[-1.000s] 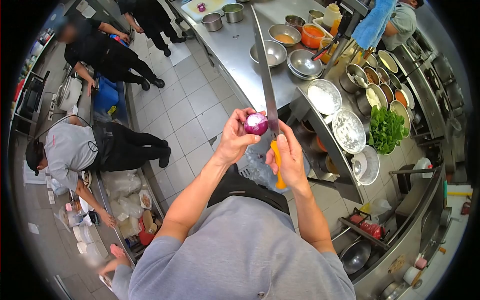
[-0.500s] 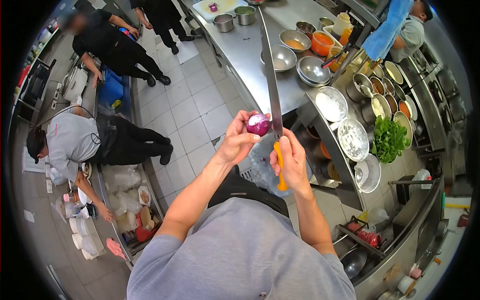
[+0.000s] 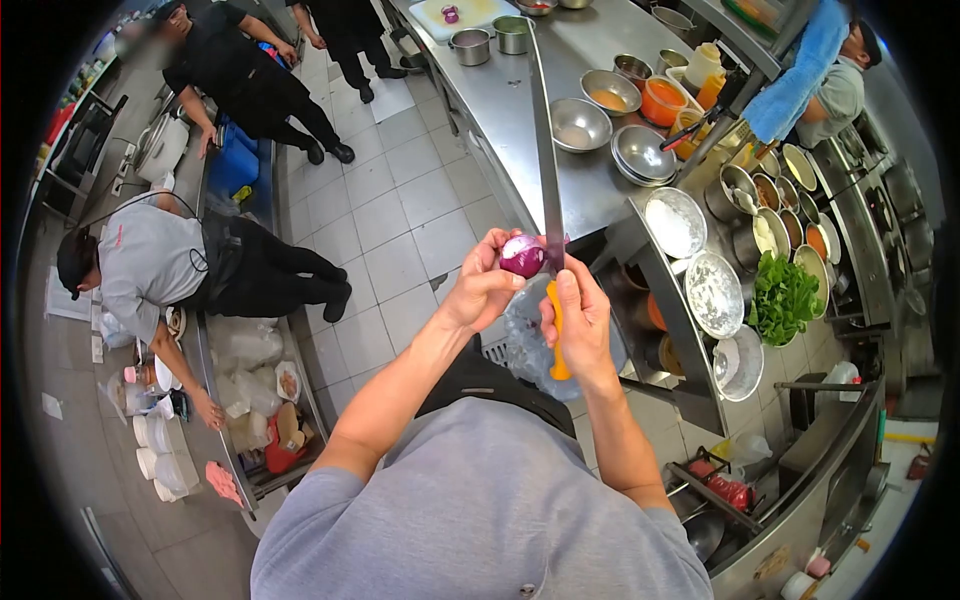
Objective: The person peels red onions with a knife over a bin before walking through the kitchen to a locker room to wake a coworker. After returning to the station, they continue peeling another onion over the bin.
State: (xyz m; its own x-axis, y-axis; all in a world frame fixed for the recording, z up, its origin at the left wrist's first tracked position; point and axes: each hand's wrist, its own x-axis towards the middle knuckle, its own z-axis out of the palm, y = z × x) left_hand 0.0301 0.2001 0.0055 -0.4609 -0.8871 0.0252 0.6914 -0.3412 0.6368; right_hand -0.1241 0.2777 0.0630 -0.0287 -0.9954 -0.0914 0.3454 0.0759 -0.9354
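Observation:
A red onion (image 3: 522, 257), partly pale on top, is held in the fingers of my left hand (image 3: 482, 285). My right hand (image 3: 578, 318) grips a large knife (image 3: 549, 170) by its orange handle, the long blade pointing up and away from me. The lower part of the blade touches or nearly touches the onion's right side, and a bit of purple skin shows just beyond the blade. Both hands are in front of my waist, above a bluish translucent bag or liner (image 3: 530, 345) lower down.
A steel table (image 3: 500, 110) ahead holds metal bowls (image 3: 580, 125), sauces and a cutting board (image 3: 430, 14). To the right are floured bowls (image 3: 714, 295) and leafy greens (image 3: 785, 300). Co-workers stand at the left counter (image 3: 205, 400), further back and at right.
The knife blade has come closer to the onion, and purple skin now shows on the blade's far side. The surroundings have shifted slightly right in view.

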